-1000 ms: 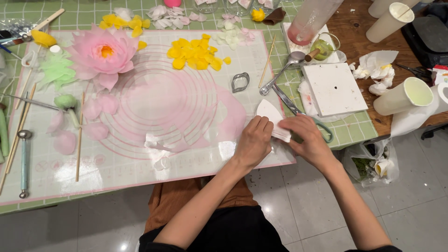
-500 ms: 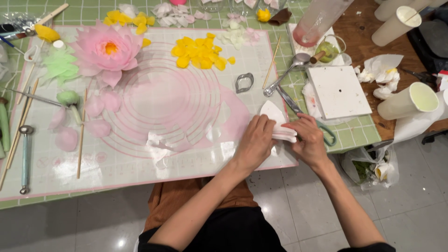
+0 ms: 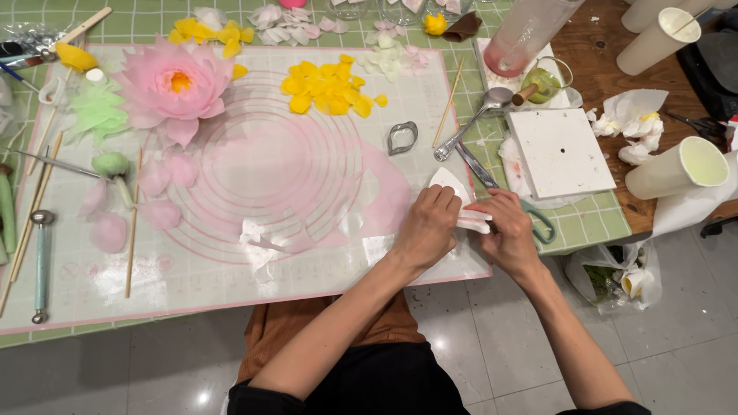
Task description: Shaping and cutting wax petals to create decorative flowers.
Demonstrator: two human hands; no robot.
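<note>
While my hands sat a little lower on the mat a second ago, they have since crept slightly up and to the right, and the white piece now shows more of its rounded top above my knuckles. My left hand [image 3: 427, 228] lies curled over the white piece [image 3: 453, 188], fingers pressing it down at the right edge of the pink mat [image 3: 231, 253]. My right hand [image 3: 507, 234] meets it from the other side, thumb and fingers pinched on the piece's lower white edge, so both hands are together and closed on the same piece. It sits between them, peeking out above my fingers. Just beyond it lie the scissors [image 3: 492, 180] and a spoon [image 3: 473, 123]; the white square board [image 3: 560, 150] is near my right hand. The pink flower [image 3: 169, 88] and the yellow petals [image 3: 330, 84] lie well apart, unchanged.
</note>
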